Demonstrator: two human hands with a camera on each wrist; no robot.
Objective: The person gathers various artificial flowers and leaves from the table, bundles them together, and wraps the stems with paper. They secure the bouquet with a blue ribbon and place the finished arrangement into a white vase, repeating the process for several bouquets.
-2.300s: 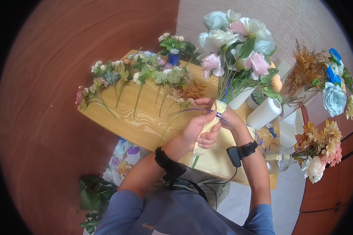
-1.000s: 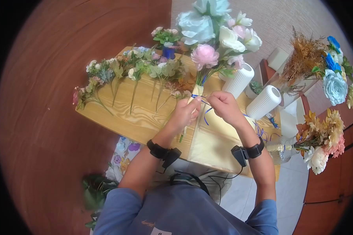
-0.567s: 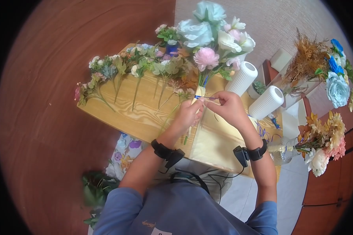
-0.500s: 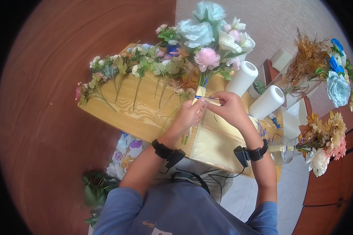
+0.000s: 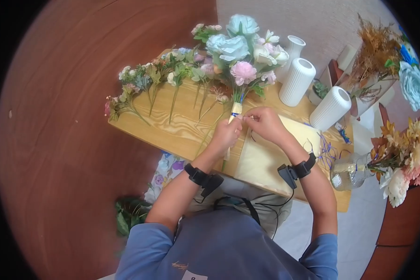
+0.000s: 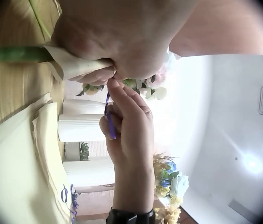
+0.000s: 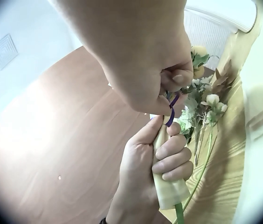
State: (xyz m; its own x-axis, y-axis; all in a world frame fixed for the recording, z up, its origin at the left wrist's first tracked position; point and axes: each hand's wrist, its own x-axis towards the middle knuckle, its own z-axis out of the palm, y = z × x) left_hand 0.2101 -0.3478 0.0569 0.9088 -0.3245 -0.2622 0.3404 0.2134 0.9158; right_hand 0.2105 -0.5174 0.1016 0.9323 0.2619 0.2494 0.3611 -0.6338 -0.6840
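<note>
My left hand grips the paper-wrapped stems of an artificial bouquet, its fingers curled round the cream wrapping. Pale blue roses, white blooms and a pink flower spread above the hand. A green stem end pokes out below the paper. Just beside the left thumb, my right hand pinches a thin blue-purple ribbon at the upper part of the wrap. The ribbon's end hangs along the right fingers in the left wrist view. The pinching fingertips partly hide the tie.
Loose flower stems lie along the table's left side. White ribbed vases and a small potted succulent stand at the right. Cream paper lies near the front edge, with tangled ribbon and a glass vase further right.
My right hand has gone from behind the wrapped stems to pinching the ribbon, and has lately come closer to the left thumb. My left hand keeps its hold; the head view has shifted.
</note>
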